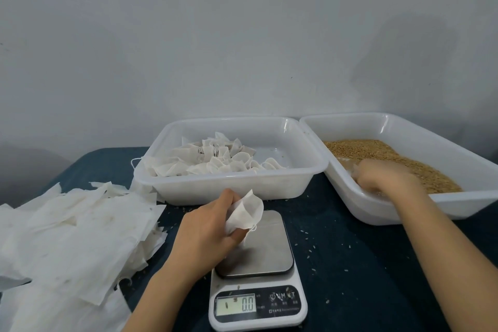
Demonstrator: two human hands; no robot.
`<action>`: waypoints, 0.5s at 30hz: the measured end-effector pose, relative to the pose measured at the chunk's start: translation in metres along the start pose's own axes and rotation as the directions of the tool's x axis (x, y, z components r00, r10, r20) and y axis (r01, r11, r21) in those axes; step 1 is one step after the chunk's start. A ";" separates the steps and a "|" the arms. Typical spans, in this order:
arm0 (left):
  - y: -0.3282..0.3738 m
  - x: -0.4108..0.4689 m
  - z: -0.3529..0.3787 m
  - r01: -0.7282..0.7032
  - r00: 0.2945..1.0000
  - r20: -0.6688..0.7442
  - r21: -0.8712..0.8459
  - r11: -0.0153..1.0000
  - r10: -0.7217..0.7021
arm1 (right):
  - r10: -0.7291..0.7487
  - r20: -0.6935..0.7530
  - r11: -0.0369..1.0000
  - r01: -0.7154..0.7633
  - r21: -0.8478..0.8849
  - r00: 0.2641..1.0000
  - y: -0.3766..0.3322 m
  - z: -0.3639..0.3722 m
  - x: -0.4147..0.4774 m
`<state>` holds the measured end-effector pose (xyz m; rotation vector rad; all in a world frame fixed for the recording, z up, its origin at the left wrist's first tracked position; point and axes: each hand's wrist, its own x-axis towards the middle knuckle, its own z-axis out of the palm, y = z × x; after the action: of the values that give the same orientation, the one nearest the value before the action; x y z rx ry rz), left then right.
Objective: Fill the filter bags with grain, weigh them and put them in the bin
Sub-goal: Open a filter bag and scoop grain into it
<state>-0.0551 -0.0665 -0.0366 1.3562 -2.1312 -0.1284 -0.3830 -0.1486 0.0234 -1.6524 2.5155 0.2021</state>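
My left hand (204, 232) pinches a white filter bag (246, 213) with its mouth held open, just above the steel platform of a small kitchen scale (258, 277) whose display reads 0.0. My right hand (382, 178) reaches into the white tray on the right (458, 140), its fingers curled down in the brown grain (377, 153); motion blur hides how much grain it holds. The middle white bin (296, 127) contains several filled, tied filter bags (215, 162) piled on its left side.
A loose heap of flat white filter bags (75, 237) covers the left of the dark blue tablecloth (350, 264). Stray grains lie around the scale and on its display. A plain grey wall stands right behind the trays.
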 end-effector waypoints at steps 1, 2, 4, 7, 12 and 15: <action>0.000 0.000 0.000 0.001 1.000 0.001 0.001 1.000 -0.001 | -0.012 0.026 0.999 0.011 0.045 1.000 0.001 -0.002 0.001; 0.000 0.000 0.000 0.003 1.000 0.004 -0.002 1.000 -0.003 | -0.017 0.058 0.994 0.010 0.106 0.998 0.002 -0.004 0.001; 0.000 0.000 0.001 0.003 1.000 0.002 -0.009 1.000 -0.003 | -0.044 0.099 0.961 0.015 0.275 0.994 0.006 -0.005 0.005; 0.001 0.000 0.003 0.000 1.000 0.000 -0.002 1.000 0.000 | -0.031 0.110 0.884 -0.024 0.468 0.993 0.008 0.001 0.009; 0.000 -0.001 0.002 0.082 0.996 -0.008 -0.116 0.990 -0.083 | -0.022 0.088 0.816 -0.033 0.577 0.996 0.009 0.008 0.012; 0.000 0.001 0.000 0.152 0.986 -0.018 -0.311 0.938 -0.165 | 0.017 -0.011 0.743 -0.006 0.669 1.000 0.013 0.008 0.013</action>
<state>-0.0555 -0.0671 -0.0367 1.3265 -1.8690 -0.4733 -0.4002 -0.1533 0.0139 -1.3183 2.1944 -0.6540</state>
